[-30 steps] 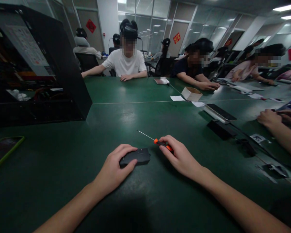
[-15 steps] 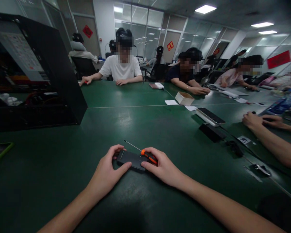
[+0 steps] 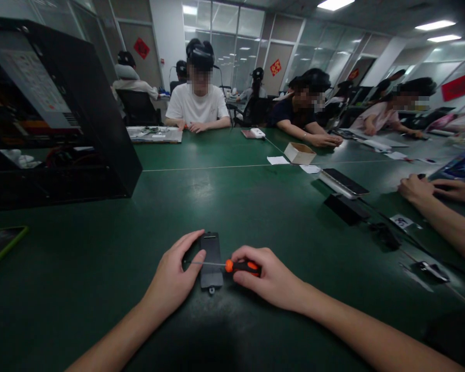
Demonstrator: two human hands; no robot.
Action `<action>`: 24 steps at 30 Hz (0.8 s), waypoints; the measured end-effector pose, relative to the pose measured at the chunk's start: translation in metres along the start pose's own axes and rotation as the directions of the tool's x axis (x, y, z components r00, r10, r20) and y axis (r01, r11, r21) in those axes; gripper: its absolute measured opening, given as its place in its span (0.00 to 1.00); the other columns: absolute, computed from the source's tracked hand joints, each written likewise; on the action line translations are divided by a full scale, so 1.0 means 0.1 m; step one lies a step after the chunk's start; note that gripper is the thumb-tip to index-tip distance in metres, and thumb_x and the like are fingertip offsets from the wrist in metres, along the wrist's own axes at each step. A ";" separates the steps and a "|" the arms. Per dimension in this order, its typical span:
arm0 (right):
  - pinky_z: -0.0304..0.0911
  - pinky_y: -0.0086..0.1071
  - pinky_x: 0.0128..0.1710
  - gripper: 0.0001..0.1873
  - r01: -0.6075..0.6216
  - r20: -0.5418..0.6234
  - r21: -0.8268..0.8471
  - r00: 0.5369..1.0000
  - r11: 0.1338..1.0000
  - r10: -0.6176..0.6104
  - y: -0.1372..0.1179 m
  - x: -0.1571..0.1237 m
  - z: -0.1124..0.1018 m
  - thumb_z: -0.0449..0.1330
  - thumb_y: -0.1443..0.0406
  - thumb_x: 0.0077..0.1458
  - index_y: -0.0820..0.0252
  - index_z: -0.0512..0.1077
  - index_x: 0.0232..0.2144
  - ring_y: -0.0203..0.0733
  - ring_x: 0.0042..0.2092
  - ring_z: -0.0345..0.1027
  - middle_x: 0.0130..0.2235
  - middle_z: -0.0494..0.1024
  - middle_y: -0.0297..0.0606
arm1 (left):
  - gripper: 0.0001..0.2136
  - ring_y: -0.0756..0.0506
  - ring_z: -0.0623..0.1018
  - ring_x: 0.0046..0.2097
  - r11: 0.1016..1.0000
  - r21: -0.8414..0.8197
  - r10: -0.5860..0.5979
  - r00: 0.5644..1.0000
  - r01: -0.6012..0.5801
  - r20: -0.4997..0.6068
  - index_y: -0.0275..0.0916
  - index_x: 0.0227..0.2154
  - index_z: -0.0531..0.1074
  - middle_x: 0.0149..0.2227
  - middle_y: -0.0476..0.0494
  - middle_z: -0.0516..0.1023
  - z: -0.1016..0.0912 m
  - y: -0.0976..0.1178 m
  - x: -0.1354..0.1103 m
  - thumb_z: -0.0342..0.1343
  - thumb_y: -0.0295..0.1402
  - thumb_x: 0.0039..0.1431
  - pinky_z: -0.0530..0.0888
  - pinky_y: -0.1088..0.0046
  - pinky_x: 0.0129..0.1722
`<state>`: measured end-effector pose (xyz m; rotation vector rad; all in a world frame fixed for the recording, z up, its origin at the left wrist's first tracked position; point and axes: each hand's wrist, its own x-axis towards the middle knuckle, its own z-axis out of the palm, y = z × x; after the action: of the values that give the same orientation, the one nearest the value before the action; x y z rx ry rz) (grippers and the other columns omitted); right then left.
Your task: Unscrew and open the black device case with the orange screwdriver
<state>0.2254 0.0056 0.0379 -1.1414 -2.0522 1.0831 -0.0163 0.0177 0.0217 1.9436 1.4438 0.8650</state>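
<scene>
A glossy dark-green table spreads across the middle and down to six o'clock, with black office chairs beyond it at ten and one. At twelve stand tall glass panels in pale frames, mirroring small lights, with a white column at eleven and red diamond-shaped decorations hung on grey panels, one between ten and eleven, another at one. Ceiling lights glow at one and two, and a red banner hangs just past two.
</scene>
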 end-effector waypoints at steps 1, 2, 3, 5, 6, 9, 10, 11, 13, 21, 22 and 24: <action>0.64 0.31 0.36 0.09 0.013 -0.053 0.014 0.999 1.000 -0.012 0.01 0.01 -0.05 0.61 0.58 0.62 0.57 0.75 0.39 0.38 0.35 0.70 0.35 0.78 0.34 | 0.24 0.34 0.71 0.64 0.999 0.031 0.005 1.000 -0.006 0.022 0.41 0.62 0.68 0.63 0.36 0.72 0.00 0.02 -0.01 0.53 0.44 0.65 0.67 0.48 0.64; 0.65 0.32 0.38 0.09 0.032 -0.110 0.023 0.993 0.999 -0.029 0.02 0.02 -0.10 0.60 0.59 0.63 0.57 0.76 0.38 0.39 0.36 0.71 0.35 0.78 0.35 | 0.28 0.32 0.70 0.65 0.998 0.067 0.004 0.999 -0.008 0.050 0.40 0.64 0.65 0.65 0.35 0.70 -0.01 0.03 -0.02 0.55 0.44 0.63 0.66 0.46 0.64; 0.66 0.33 0.40 0.09 0.050 -0.166 0.029 0.985 0.998 -0.045 0.04 0.03 -0.15 0.59 0.59 0.63 0.57 0.76 0.37 0.40 0.38 0.72 0.36 0.79 0.36 | 0.32 0.31 0.68 0.66 0.995 0.101 0.001 0.997 -0.009 0.079 0.40 0.66 0.63 0.66 0.34 0.68 -0.01 0.05 -0.03 0.58 0.45 0.61 0.65 0.44 0.65; 0.68 0.36 0.43 0.09 0.064 -0.278 0.064 0.960 0.996 -0.044 0.07 0.05 -0.25 0.61 0.58 0.62 0.57 0.77 0.34 0.42 0.40 0.74 0.37 0.80 0.38 | 0.39 0.28 0.67 0.66 0.988 0.153 0.001 0.991 -0.022 0.137 0.39 0.68 0.59 0.67 0.32 0.66 -0.03 0.07 -0.04 0.63 0.44 0.55 0.65 0.41 0.64; 0.70 0.36 0.43 0.09 0.063 -0.330 0.099 0.944 0.993 -0.027 0.08 0.06 -0.29 0.63 0.58 0.60 0.57 0.76 0.34 0.42 0.40 0.75 0.38 0.80 0.38 | 0.42 0.27 0.66 0.66 0.986 0.166 0.007 0.987 -0.034 0.159 0.39 0.69 0.57 0.68 0.31 0.65 -0.04 0.08 -0.05 0.65 0.44 0.53 0.65 0.40 0.63; 0.73 0.36 0.40 0.13 0.076 -0.476 0.231 0.878 0.970 0.045 0.09 0.06 -0.38 0.68 0.56 0.55 0.57 0.74 0.37 0.42 0.39 0.77 0.37 0.81 0.38 | 0.48 0.25 0.66 0.66 0.983 0.177 0.024 0.982 -0.057 0.188 0.40 0.70 0.54 0.68 0.29 0.64 -0.07 0.09 -0.04 0.69 0.45 0.47 0.66 0.39 0.62; 0.74 0.35 0.38 0.14 0.093 -0.516 0.250 0.855 0.964 0.051 0.08 0.05 -0.39 0.69 0.56 0.55 0.57 0.73 0.38 0.41 0.38 0.77 0.37 0.81 0.37 | 0.49 0.25 0.66 0.65 0.982 0.176 0.030 0.981 -0.064 0.193 0.41 0.70 0.55 0.67 0.30 0.65 -0.07 0.08 -0.04 0.70 0.45 0.46 0.67 0.39 0.62; 0.74 0.33 0.36 0.14 0.120 -0.552 0.244 0.833 0.962 0.036 0.06 0.04 -0.40 0.68 0.56 0.55 0.57 0.73 0.39 0.40 0.37 0.77 0.37 0.81 0.37 | 0.48 0.25 0.67 0.65 0.982 0.172 0.039 0.980 -0.074 0.195 0.42 0.69 0.56 0.67 0.31 0.66 -0.08 0.07 -0.04 0.70 0.45 0.46 0.67 0.39 0.61; 0.73 0.29 0.29 0.13 0.187 -0.603 0.170 0.797 0.968 -0.048 0.01 0.00 -0.41 0.66 0.57 0.58 0.56 0.72 0.41 0.38 0.34 0.76 0.36 0.80 0.36 | 0.46 0.25 0.68 0.65 0.982 0.161 0.064 0.977 -0.098 0.205 0.44 0.68 0.58 0.66 0.33 0.67 -0.08 0.06 -0.04 0.70 0.46 0.46 0.67 0.40 0.61; 0.74 0.34 0.38 0.13 0.437 -0.427 -0.201 0.766 0.877 -0.480 -0.39 -0.02 -0.43 0.61 0.65 0.64 0.51 0.68 0.51 0.39 0.38 0.75 0.39 0.78 0.35 | 0.49 0.26 0.65 0.66 0.981 0.161 0.072 0.973 -0.109 0.221 0.43 0.69 0.56 0.67 0.33 0.65 -0.06 0.02 -0.04 0.70 0.52 0.47 0.64 0.41 0.63; 0.74 0.34 0.38 0.14 0.445 -0.382 -0.225 0.778 0.867 -0.498 -0.46 0.01 -0.44 0.61 0.65 0.65 0.51 0.68 0.51 0.39 0.38 0.75 0.39 0.78 0.35 | 0.49 0.26 0.65 0.66 0.979 0.168 0.073 0.972 -0.112 0.223 0.42 0.69 0.56 0.67 0.33 0.65 -0.06 0.02 -0.04 0.70 0.52 0.46 0.64 0.41 0.63; 0.73 0.34 0.38 0.14 0.459 -0.296 -0.279 0.795 0.844 -0.530 -0.58 0.07 -0.45 0.61 0.65 0.65 0.51 0.67 0.52 0.39 0.38 0.76 0.40 0.78 0.35 | 0.49 0.26 0.65 0.66 0.975 0.180 0.086 0.971 -0.128 0.223 0.41 0.68 0.56 0.67 0.32 0.65 -0.05 0.01 -0.04 0.70 0.52 0.47 0.64 0.42 0.63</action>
<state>0.2314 0.0109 0.1116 -0.7380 -2.0129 0.3827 -0.0203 0.0144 0.0246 2.2016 1.3460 0.5560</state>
